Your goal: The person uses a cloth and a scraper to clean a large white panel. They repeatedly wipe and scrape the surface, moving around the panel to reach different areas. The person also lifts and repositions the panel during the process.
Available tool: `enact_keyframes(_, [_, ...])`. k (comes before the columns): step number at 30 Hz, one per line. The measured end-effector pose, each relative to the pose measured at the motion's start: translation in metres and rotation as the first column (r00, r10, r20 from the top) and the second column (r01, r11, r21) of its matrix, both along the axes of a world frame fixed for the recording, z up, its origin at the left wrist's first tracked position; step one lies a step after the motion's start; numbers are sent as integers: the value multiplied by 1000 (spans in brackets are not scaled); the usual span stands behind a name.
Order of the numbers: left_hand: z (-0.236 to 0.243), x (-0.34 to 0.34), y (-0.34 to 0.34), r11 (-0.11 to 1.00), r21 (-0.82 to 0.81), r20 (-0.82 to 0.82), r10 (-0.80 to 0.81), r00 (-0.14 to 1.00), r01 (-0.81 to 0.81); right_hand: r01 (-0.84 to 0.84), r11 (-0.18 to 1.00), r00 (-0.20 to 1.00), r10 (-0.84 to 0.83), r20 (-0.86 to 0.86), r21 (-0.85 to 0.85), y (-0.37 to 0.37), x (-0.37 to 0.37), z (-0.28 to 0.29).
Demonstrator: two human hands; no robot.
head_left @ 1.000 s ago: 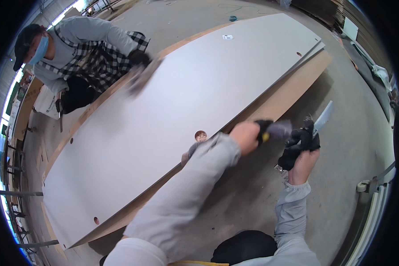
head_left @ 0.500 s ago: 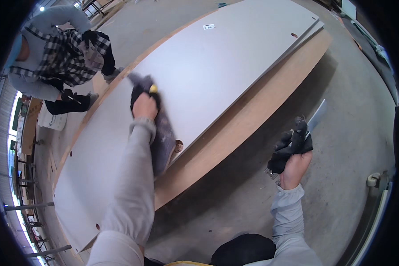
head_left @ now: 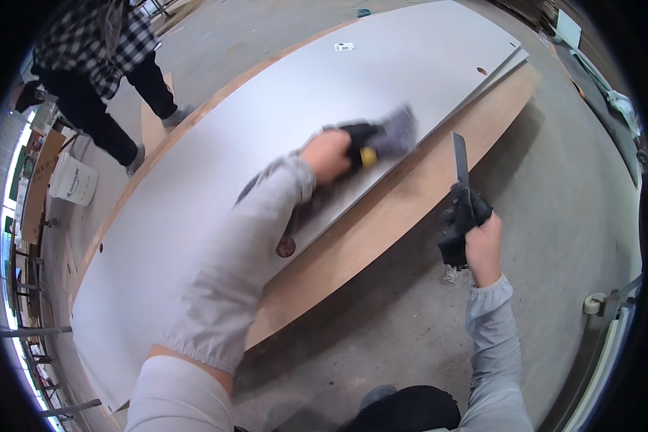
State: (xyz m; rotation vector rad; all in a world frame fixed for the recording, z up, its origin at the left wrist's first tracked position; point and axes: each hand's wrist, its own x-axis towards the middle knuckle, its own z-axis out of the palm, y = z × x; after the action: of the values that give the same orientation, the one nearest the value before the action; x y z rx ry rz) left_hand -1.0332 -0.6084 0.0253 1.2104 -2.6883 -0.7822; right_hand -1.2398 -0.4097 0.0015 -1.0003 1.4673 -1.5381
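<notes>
Grey cloth pressed to the large pale-grey laminated panel (head_left: pixel 216 187), scraper held aside.

The left hand (head_left: pixel 329 155) is clenched around a black-and-yellow handle and a blurred grey rag (head_left: pixel 396 133), pressed flat on the panel near its front edge — a grip that suits rubbing the surface. The right hand (head_left: pixel 482 245) grasps a black-handled flat metal scraper (head_left: pixel 459 162), blade upward, off the brown wooden board (head_left: pixel 410 209) beneath — apparently parked clear. A person in a checked shirt (head_left: pixel 97 43) stands at the far end.
</notes>
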Motion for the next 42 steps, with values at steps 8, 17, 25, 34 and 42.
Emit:
enact_keyframes(8, [0, 162, 138, 959, -125, -317, -280, 906, 253, -215, 948, 663, 318, -678, 234, -66, 1, -21])
enact_keyframes(17, [1, 208, 196, 990, -129, -314, -94, 945, 55, -235, 900, 326, 430, -842, 368, -60, 60, 7])
enact_keyframes(25, [-7, 248, 230, 961, 243, -541, 245, 804, -129, -222, 886, 337, 461, -821, 407, -41, 128, 13])
enact_keyframes(34, [-72, 382, 171, 346, -163, -470, 797, 381, -924, -420, 862, 647, 503, -573, 283, -21, 131, 19])
enact_keyframes(42, [-15, 94, 46, 841, -141, -157, 502, 851, -522, 216, 976, 954, -211, 211, -1, 43, 45, 13])
